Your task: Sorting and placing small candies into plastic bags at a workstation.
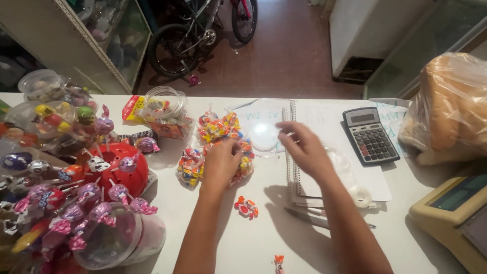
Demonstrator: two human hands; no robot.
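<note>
Left hand [221,161] pinched a small candy bag [238,161] w/ fingers closed, just left of the notebook [324,152]; right hand [304,148], fingers loosely spread, empty, over it; several bags filled, loose sweets [246,207] left on counter [243,238].

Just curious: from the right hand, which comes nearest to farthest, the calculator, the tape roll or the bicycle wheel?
From the right hand:
1. Calculator, just to its right on the counter.
2. Tape roll, lower right, near the forearm; close to the calculator's distance.
3. Bicycle wheel, on the floor beyond the counter.
</note>
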